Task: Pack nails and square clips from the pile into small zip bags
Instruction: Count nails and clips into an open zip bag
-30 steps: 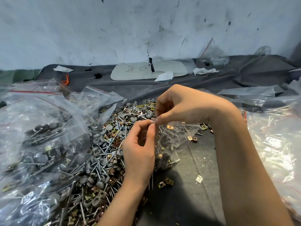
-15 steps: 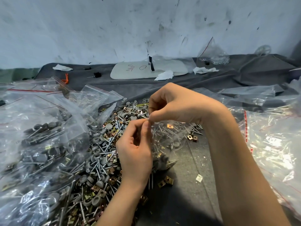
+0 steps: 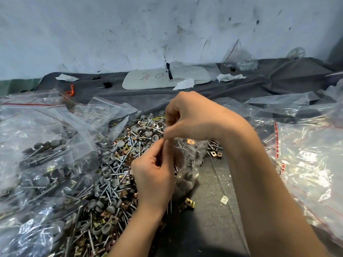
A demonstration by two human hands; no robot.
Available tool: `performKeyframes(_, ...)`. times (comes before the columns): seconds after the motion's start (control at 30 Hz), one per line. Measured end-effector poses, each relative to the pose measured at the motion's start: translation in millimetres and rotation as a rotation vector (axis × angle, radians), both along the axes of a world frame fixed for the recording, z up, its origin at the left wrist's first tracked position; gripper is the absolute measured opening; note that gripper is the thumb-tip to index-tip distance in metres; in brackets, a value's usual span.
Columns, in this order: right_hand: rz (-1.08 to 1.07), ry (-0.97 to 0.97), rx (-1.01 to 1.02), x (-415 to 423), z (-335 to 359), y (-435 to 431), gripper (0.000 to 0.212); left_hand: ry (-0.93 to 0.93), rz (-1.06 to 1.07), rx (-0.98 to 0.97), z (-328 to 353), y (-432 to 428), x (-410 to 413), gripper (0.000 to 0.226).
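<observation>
A big pile (image 3: 118, 175) of nails, grey caps and brass square clips covers the grey cloth at centre left. Just right of it I hold up a small clear zip bag (image 3: 189, 164) with nails, caps and a clip inside. My left hand (image 3: 154, 175) pinches the bag's top edge between thumb and forefinger. My right hand (image 3: 193, 117) pinches the same edge from above, and the fingertips of both hands meet there. The bag's lower end rests on the cloth, partly hidden behind my left hand.
Filled zip bags (image 3: 42, 169) lie heaped on the left. Clear plastic bags (image 3: 311, 164) with red strips lie on the right. Two loose clips (image 3: 187, 204) lie by my left wrist. A white board (image 3: 148, 80), paper scraps and a bag stand near the wall.
Both hands, still pinching the bag's top, have slid a little to the left along the edge. The bag hangs as before.
</observation>
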State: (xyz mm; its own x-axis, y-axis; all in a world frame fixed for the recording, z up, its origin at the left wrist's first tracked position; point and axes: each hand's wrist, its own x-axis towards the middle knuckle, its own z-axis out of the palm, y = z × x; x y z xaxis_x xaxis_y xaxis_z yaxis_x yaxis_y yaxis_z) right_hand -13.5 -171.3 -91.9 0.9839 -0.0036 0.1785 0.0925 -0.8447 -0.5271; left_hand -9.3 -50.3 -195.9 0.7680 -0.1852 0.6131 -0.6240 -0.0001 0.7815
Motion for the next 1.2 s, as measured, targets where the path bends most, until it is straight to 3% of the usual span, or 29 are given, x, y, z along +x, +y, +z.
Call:
performKeyframes(0.1, 0.049, -0.049, 0.061, 2.7, 2.2, 4.4, 0.021, 0.236, -0.178, -0.199, 5.9, 0.2, -2.0, 0.018)
performKeyframes(0.23, 0.188, 0.047, 0.307, -8.1, 10.5, 5.4, 0.031, 0.288, -0.212, -0.276, 9.7, 1.6, -3.2, 0.016)
performKeyframes(0.37, 0.196, 0.085, 0.271, -12.2, 11.2, -5.2, 0.006, 0.119, -0.170, -0.187, 9.1, 3.7, -1.9, 0.008)
performKeyframes(0.6, 0.307, 0.210, 0.337, -17.5, 12.3, -15.6, 0.025, 0.059, -0.154, -0.120, 8.8, 5.3, -2.2, 0.009)
performKeyframes(0.77, 0.263, 0.258, 0.279, -16.4, 9.2, -10.5, 0.008, 0.270, -0.257, -0.243, 10.7, 4.9, -2.0, 0.011)
performKeyframes(0.9, 0.186, 0.210, 0.250, -12.7, 6.9, -9.5, 0.020, 0.414, -0.283, -0.363, 11.2, 3.8, 4.1, 0.013)
performKeyframes(1.03, 0.059, 0.082, 0.261, -9.7, 7.1, -8.4, 0.017, 0.245, -0.184, -0.207, 9.0, 2.6, 1.9, 0.014)
performKeyframes(1.2, 0.047, 0.116, 0.232, -10.8, 8.0, -4.5, 0.026, 0.134, -0.053, -0.094, 3.1, 1.4, 1.4, 0.010)
